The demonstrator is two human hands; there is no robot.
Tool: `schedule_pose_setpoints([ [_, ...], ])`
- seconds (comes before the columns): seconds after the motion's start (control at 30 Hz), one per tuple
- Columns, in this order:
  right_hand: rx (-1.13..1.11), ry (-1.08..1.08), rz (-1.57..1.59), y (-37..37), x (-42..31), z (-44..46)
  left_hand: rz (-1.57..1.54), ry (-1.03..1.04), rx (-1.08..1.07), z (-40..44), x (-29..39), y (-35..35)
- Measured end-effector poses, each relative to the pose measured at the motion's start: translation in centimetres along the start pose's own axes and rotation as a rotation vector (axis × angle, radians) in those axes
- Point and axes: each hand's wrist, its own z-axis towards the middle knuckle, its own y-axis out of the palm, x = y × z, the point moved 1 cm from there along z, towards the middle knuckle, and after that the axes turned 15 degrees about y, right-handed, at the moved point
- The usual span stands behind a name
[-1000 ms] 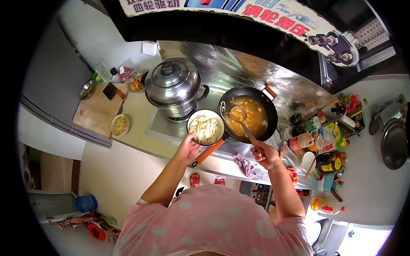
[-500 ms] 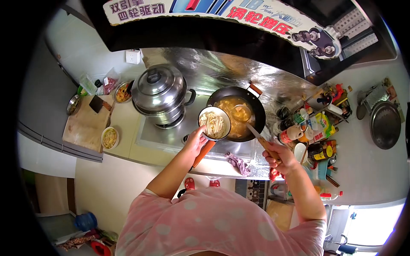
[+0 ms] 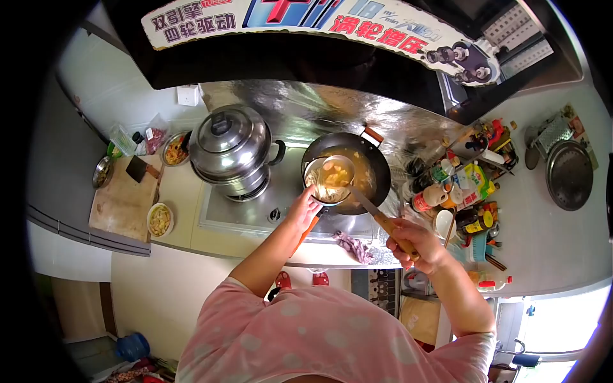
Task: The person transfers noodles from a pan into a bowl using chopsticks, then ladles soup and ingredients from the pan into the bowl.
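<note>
My left hand (image 3: 303, 209) grips the rim of a small bowl (image 3: 324, 199) of pale noodles, held over the near left edge of the wok. Fingers of my right hand (image 3: 415, 244) are wrapped around the wooden handle of a metal ladle (image 3: 377, 214). The ladle's head, with orange-yellow soup and chunks in it, is over the bowl and hides part of the noodles. Below them is the dark wok (image 3: 381, 167) on the stove, holding brownish soup. Its long orange-brown handle (image 3: 305, 235) points toward me, beneath my left hand.
A steel steamer pot (image 3: 230, 143) stands left of the wok. Further left are a cutting board (image 3: 121, 207) with a cleaver (image 3: 136, 170) and a bowl (image 3: 160, 219) of food. A purple cloth (image 3: 353, 247) lies at the counter edge. Bottles and seasonings (image 3: 460, 191) crowd the right side.
The ladle has moved left from inside the wok to over the bowl, carrying soup. My right hand has shifted slightly left; my left hand still holds the bowl.
</note>
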Motion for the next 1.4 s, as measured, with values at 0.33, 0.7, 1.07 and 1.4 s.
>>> schedule_pose_setpoints([
  [0.33,0.257,-0.214,-0.269,0.1,3.4,1.9,0.019,-0.002,-0.008,-0.4,1.3,0.0],
  [0.7,0.215,-0.341,-0.096,-1.6,4.2,3.0,-0.049,0.007,-0.029,-0.9,1.3,-0.9],
  [1.07,0.871,-0.433,-0.912,-8.8,5.8,7.4,-0.100,0.057,0.010,-4.0,3.8,-2.3],
  [1.4,1.007,-0.288,-1.222,-9.4,4.6,9.1,-0.062,0.089,0.014,-6.5,5.1,-2.5],
])
